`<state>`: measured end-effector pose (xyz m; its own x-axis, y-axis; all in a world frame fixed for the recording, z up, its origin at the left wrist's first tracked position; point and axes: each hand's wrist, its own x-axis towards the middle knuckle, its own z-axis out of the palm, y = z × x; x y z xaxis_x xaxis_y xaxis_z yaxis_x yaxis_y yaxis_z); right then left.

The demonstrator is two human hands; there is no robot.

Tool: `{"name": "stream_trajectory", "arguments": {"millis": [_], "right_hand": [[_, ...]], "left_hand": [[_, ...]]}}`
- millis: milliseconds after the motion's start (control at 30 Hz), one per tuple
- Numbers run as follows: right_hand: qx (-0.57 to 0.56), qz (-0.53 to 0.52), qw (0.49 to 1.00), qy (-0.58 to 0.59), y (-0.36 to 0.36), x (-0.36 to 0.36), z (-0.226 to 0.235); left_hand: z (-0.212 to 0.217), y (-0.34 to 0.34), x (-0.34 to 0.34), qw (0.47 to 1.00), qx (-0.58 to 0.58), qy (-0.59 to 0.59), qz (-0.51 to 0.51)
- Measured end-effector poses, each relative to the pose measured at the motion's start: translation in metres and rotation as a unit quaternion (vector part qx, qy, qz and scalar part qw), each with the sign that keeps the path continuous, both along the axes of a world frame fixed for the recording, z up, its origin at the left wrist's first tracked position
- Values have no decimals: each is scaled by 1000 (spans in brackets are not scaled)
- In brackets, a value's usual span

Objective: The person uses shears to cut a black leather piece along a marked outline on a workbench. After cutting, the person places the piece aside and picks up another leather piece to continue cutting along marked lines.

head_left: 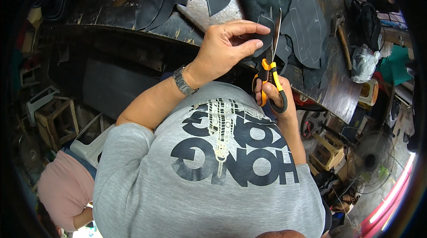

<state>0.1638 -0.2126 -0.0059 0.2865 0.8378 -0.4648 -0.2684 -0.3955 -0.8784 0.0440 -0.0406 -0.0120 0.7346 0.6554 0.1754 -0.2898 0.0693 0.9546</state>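
My right hand (281,92) grips a pair of scissors (271,70) with orange-and-black handles. Their blades point away from me and stand slightly apart. Beside the blades, my left hand (229,44), with a metal watch on its wrist, pinches a small dark piece of sheet material (265,47) between thumb and forefinger. The piece lies against the scissors; whether the blades are biting into it I cannot tell. Just beyond them sits a larger black sheet (262,3) with a fuzzy-looking underside. To its right, another dark sheet (304,31) carries pale outlines of shapes.
Several dark cut pieces (162,0) are heaped along the worn workbench (111,13). A hammer (344,46) and a clear plastic bag (364,63) lie at its right side. A standing fan (370,161) is at lower right. Another person (66,189) is at lower left, near a white chair (92,142).
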Motion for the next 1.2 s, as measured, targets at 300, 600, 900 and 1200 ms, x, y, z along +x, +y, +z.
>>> {"name": "stream_trajectory", "arguments": {"millis": [300,600,900,1200], "right_hand": [[38,-26,999,8,0,-4,-8],[39,-42,998,3,-5,-7,-13],[12,-39,999,13,-4,-5,-3],[55,-33,998,28,-4,1,-5]], "left_hand": [[-1,-7,2,1000,-6,-4,-5],[1,-6,2,1000,-18,-5,-19],[2,0,2,1000,-14,3,-19],[5,0,0,998,7,24,-55]]}}
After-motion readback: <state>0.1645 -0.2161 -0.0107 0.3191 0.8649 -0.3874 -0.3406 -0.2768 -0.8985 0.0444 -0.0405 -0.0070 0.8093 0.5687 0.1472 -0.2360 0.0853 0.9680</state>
